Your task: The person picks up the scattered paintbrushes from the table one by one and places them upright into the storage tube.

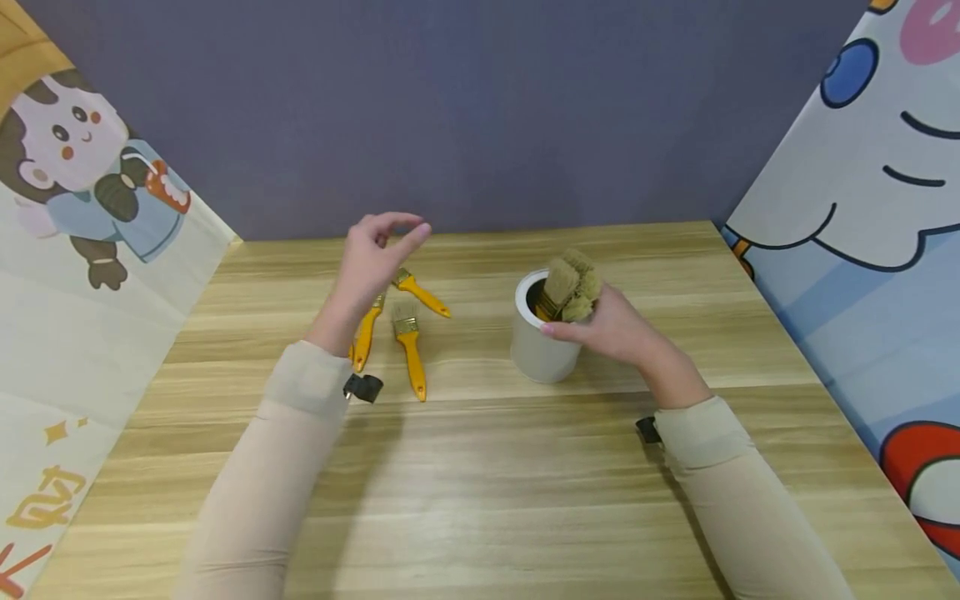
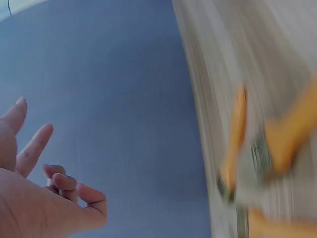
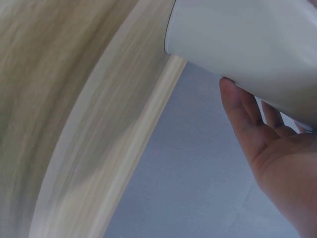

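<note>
A white can [image 1: 542, 354] stands upright on the table, with several paintbrushes [image 1: 564, 282] in it, pale bristles up. My right hand [image 1: 618, 325] holds the can, its thumb at the near rim. The right wrist view shows those fingers [image 3: 233, 104] against the can's side. Raised over the table's left part, my left hand [image 1: 372, 262] holds nothing, its fingers bent loosely and the thumb stretched out. Below it lie yellow-handled paintbrushes: one with its handle toward the right [image 1: 423, 296], a middle brush [image 1: 411, 354], and another [image 1: 365, 337] partly hidden by the wrist.
The wooden table [image 1: 480, 500] ends at a grey-blue wall [image 1: 480, 117] behind. Printed cartoon panels stand along the left side [image 1: 97, 333] and the right side [image 1: 847, 275]. A black clip-like piece [image 1: 363, 387] sits by the left cuff.
</note>
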`<state>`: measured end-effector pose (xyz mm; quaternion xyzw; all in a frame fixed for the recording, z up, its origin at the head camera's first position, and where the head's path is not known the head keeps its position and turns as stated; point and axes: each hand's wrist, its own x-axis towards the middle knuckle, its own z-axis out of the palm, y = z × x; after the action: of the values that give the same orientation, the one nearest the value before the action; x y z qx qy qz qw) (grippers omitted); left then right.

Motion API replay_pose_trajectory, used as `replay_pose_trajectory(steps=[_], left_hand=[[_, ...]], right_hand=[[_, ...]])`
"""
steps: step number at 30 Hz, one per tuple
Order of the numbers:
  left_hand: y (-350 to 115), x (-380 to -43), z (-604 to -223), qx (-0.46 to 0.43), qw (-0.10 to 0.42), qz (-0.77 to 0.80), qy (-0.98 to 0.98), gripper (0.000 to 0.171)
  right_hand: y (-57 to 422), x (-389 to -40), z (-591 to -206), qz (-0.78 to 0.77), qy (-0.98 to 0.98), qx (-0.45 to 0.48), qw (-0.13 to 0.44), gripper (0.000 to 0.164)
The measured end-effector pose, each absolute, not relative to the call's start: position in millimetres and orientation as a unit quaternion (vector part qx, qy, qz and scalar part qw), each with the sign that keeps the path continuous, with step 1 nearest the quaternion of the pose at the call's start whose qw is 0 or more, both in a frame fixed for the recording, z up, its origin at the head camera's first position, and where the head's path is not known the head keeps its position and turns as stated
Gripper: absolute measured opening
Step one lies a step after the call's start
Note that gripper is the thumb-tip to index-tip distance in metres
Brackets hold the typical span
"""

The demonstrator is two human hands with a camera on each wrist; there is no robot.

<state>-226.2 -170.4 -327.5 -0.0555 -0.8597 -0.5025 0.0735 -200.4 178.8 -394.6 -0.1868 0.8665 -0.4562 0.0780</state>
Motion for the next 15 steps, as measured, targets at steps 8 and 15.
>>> replay_pose_trajectory(steps=[8, 15], left_hand=[[-246, -237, -340, 0.037, 0.062, -0.466, -0.882, 0.064], [-284, -241, -372, 0.067, -0.001, -0.404, -0.912, 0.069]], right_hand=[[180, -200, -395, -0.459, 0.865, -0.188, 0.073, 0.075], [179, -200, -395, -0.463, 0.863, -0.187, 0.079, 0.076]])
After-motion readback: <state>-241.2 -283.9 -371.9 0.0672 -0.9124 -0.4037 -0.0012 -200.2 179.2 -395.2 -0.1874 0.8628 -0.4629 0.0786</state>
